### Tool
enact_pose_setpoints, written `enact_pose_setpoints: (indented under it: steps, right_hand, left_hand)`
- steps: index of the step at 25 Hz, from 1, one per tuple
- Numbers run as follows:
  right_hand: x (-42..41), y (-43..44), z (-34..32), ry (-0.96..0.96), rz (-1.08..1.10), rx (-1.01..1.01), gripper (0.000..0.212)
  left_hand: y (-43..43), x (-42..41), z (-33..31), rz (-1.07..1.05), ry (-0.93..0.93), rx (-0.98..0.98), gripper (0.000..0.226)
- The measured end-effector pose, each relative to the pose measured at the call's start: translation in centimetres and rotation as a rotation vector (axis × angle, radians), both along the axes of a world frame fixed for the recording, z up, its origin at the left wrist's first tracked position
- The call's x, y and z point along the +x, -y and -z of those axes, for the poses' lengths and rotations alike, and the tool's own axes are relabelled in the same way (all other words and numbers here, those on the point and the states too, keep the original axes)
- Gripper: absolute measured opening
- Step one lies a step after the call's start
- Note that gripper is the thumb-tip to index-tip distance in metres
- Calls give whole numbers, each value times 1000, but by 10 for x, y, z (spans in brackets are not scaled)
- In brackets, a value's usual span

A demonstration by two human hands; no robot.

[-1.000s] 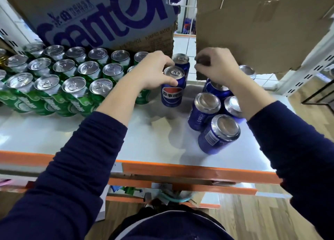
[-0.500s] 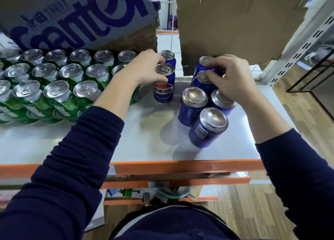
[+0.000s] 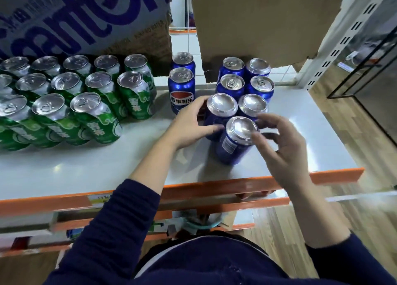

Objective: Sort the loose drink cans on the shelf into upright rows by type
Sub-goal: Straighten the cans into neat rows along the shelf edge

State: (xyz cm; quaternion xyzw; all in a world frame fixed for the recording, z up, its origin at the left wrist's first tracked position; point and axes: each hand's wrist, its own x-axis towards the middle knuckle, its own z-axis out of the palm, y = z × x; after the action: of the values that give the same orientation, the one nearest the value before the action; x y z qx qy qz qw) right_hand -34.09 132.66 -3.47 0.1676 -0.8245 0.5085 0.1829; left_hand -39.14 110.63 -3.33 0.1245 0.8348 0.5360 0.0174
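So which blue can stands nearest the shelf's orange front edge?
The blue aluminium can with the white label panel, standing alone in front; the other blue cans all stand farther back.

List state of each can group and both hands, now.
green cans, upright, in rows at left.
labelled blue pair, upright, tabs up, one behind the other.
rear blue four, upright, tabs up, two by two.
front blue three, standing, no tabs showing on top.
left hand, grips left front can.
right hand, fingers loosely spread by nearest can, contact unclear.
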Motion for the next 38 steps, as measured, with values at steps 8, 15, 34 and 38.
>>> enact_pose_setpoints:
  steps: [8, 15, 34, 38]
  right_hand:
    - [9, 21, 36, 334, 2, 164, 71]
    - [0, 34, 1, 300, -6, 206, 55]
    - [-26, 81, -34, 242, -267, 532, 59]
    - [-25, 74, -41, 280, -249, 422, 70]
  left_hand:
    - [56, 29, -21, -79, -93, -386, 67]
    - [107, 46, -26, -80, 63, -754, 79]
    - [135, 86, 9, -315, 148, -472, 70]
    - [126, 84, 2, -329, 15, -342, 71]
